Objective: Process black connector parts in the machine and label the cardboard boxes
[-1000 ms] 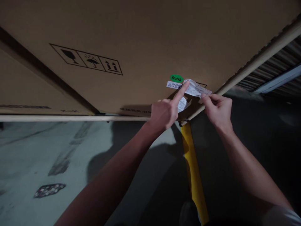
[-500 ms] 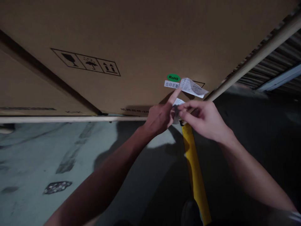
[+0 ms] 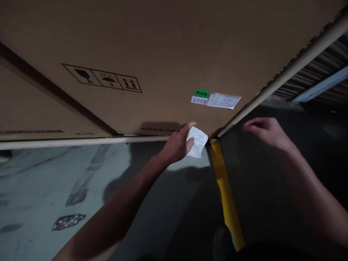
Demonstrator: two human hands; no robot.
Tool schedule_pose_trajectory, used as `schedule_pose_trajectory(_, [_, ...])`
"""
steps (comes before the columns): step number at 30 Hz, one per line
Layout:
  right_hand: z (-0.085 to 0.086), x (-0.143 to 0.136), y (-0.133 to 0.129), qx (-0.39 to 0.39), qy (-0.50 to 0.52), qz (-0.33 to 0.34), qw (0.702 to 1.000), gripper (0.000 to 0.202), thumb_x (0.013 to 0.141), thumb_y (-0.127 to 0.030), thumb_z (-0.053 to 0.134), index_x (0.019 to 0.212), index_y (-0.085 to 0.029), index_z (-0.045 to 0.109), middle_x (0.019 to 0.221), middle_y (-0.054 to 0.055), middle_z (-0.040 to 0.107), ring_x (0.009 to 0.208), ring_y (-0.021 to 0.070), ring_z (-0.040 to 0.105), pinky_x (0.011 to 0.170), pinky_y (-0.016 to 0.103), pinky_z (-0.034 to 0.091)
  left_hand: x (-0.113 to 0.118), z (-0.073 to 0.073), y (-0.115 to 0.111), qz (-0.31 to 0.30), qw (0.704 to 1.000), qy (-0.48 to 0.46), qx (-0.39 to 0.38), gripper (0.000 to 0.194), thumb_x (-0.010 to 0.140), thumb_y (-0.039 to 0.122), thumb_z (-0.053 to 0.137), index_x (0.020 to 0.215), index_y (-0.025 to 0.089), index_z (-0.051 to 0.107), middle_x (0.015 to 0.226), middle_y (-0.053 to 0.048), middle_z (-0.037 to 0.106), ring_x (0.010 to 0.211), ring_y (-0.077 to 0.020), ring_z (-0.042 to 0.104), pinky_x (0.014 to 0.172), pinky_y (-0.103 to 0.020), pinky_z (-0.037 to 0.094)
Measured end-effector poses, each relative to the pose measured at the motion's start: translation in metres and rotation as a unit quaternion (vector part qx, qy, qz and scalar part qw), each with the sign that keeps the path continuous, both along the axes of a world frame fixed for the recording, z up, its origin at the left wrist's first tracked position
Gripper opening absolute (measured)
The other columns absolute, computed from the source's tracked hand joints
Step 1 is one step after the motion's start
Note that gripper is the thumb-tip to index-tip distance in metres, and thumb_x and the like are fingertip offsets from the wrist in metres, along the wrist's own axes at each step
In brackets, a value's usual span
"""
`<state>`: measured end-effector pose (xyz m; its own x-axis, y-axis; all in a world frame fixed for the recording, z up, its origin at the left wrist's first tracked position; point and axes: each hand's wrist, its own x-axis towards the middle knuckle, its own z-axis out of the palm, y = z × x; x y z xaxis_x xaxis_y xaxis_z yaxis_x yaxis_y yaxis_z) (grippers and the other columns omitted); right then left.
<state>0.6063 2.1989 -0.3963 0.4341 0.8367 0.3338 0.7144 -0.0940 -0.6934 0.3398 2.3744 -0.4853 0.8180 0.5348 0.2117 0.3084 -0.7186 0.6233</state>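
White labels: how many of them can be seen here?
3: a small one under the green sticker, a larger one to its right, and a third in the left hand; more may hide behind.

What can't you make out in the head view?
- Head view: fine print on white rectangular label, too small.
- Head view: part of printed white paper, behind left hand's thumb.
- Head view: brown cardboard box's top, beyond upper edge.
- Head view: anything inside right hand's pinch, too dim.
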Motion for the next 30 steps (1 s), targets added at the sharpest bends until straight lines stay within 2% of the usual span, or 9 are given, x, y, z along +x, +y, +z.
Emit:
schedule_pose_trajectory(3, [0.021,-0.043,0.045,-0.098,-0.028,0.097,0.99,0.005,0.079,-0.018,0.075,0.08,-0.02,0.08,0.076,0.002,0.077,0.066,0.0145,0.066,0.059,0.026,0.046,0.006,-0.005,-0.004,-0.029,0.999,-0.013,-0.02,0.057,0.094,0.025,0.051,0.149,0.015,0.046,0.095,-0.009,0.073,0.07,-0.0188,0.061,0.075,-0.033,0.05])
schedule_pose_trajectory(6, [0.027,-0.042,0.078,-0.086,-0.045,0.088,0.991,0.008,0.081,-0.018,0.073,0.074,-0.017,0.078,0.064,0.0,0.069,0.057,0.0117,0.056,0.056,0.026,0.041,0.002,-0.006,-0.008,-0.052,0.998,-0.012,-0.023,0.059,0.095,0.026,0.048,0.152,0.013,0.042,0.116,-0.016,0.072,0.082,-0.0222,0.066,0.084,-0.039,0.052])
schedule_pose_trajectory(9, [-0.003,-0.003,0.063,-0.086,-0.041,0.005,0.995,0.016,0.077,-0.015,0.074,0.062,-0.019,0.073,0.053,-0.001,0.061,0.05,0.011,0.049,0.05,0.026,0.035,-0.011,-0.005,-0.006,-0.069,0.997,-0.024,-0.025,0.058,0.097,0.026,0.045,0.152,0.01,0.041,0.134,-0.022,0.065,0.099,-0.0267,0.067,0.095,-0.044,0.051])
schedule_pose_trajectory(11, [-0.025,0.018,0.042,-0.071,-0.053,-0.052,0.995,0.019,0.071,-0.011,0.076,0.056,-0.022,0.07,0.05,-0.002,0.059,0.049,0.0119,0.048,0.048,0.026,0.031,-0.018,-0.006,-0.001,-0.059,0.997,-0.029,-0.037,0.058,0.096,0.027,0.047,0.151,0.009,0.042,0.124,-0.02,0.069,0.095,-0.0253,0.067,0.092,-0.043,0.052])
schedule_pose_trajectory(14, [-0.031,0.007,0.032,-0.062,-0.064,0.006,0.996,0.015,0.073,-0.01,0.074,0.066,-0.022,0.075,0.06,-0.002,0.067,0.054,0.0134,0.055,0.052,0.026,0.037,-0.018,-0.011,0.007,-0.009,0.996,-0.044,-0.081,0.057,0.091,0.025,0.055,0.146,0.012,0.049,0.098,-0.01,0.072,0.079,-0.0194,0.063,0.08,-0.036,0.052])
schedule_pose_trajectory(18, [0.025,-0.058,0.076,-0.076,-0.099,0.113,0.986,0.01,0.079,-0.012,0.07,0.076,-0.017,0.078,0.067,-0.001,0.07,0.064,0.0129,0.061,0.062,0.026,0.043,-0.002,-0.015,0.003,-0.012,0.977,-0.093,-0.191,0.059,0.088,0.026,0.059,0.144,0.012,0.049,0.104,-0.01,0.071,0.079,-0.0176,0.064,0.072,-0.03,0.052])
schedule_pose_trajectory(23, [0.088,-0.083,0.103,0.039,-0.083,0.049,0.995,0.014,0.08,-0.009,0.065,0.079,-0.013,0.079,0.076,0.003,0.075,0.07,0.0117,0.063,0.067,0.025,0.044,0.002,-0.01,-0.009,-0.054,0.977,-0.102,-0.179,0.061,0.089,0.025,0.056,0.148,0.008,0.046,0.121,-0.017,0.07,0.102,-0.0253,0.067,0.098,-0.044,0.052])
schedule_pose_trajectory(26, [0.078,-0.067,0.089,0.145,0.032,0.025,0.989,0.014,0.084,-0.015,0.065,0.076,-0.015,0.077,0.079,0.005,0.076,0.072,0.0125,0.066,0.067,0.026,0.048,-0.005,-0.007,-0.004,-0.037,0.974,-0.111,-0.195,0.06,0.088,0.023,0.057,0.146,0.01,0.047,0.126,-0.018,0.068,0.105,-0.0256,0.067,0.099,-0.045,0.052])
schedule_pose_trajectory(30, [0.037,-0.049,0.082,0.05,0.145,0.073,0.986,0.015,0.079,-0.027,0.076,0.069,-0.016,0.073,0.074,0.006,0.074,0.059,0.0114,0.059,0.055,0.026,0.045,-0.012,-0.002,0.006,0.007,0.956,-0.138,-0.26,0.058,0.086,0.026,0.062,0.141,0.011,0.05,0.114,-0.015,0.071,0.09,-0.0219,0.067,0.079,-0.036,0.056])
